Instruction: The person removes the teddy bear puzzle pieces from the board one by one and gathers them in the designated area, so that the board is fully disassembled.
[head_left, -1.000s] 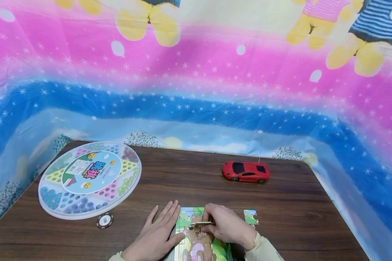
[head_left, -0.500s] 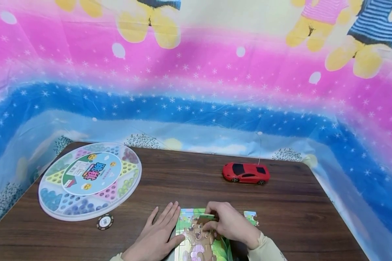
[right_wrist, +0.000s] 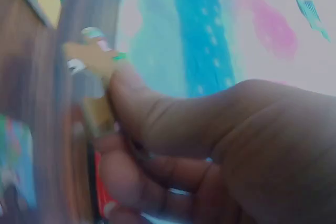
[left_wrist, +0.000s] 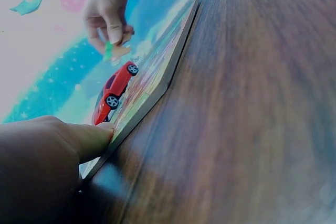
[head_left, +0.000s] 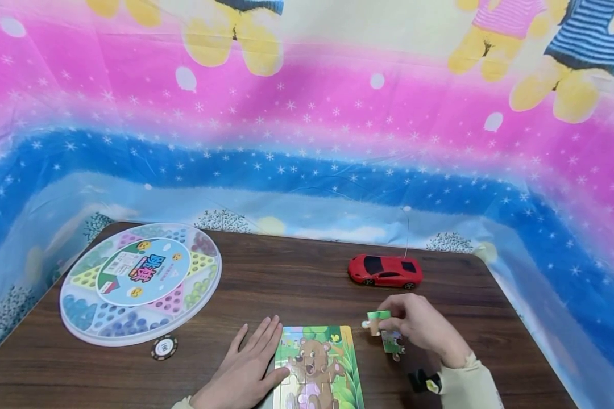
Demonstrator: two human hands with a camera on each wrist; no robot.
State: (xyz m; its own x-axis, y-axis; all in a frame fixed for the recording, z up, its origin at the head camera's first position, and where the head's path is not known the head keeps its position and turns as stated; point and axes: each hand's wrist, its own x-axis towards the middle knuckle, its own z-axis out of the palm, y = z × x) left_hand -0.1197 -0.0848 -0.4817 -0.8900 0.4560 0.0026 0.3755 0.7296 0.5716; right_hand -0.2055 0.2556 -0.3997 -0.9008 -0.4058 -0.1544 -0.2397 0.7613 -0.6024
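The head view is bright and evenly lit, with no hard shadows; only soft, faint shading lies under the hands on the bench (head_left: 297, 284). A mild sheen shows on the round game box (head_left: 140, 281) at left. Straight lines bow toward the frame edges, and the corners look stretched and soft. The left wrist view is cool-tinted, the near thumb dark, the wood at right smeared. The right wrist view is heavily blurred, blue-cast, with nothing sharp.

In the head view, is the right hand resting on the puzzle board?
No: the right hand is off to the right of the puzzle board, pinching a puzzle piece above the table.
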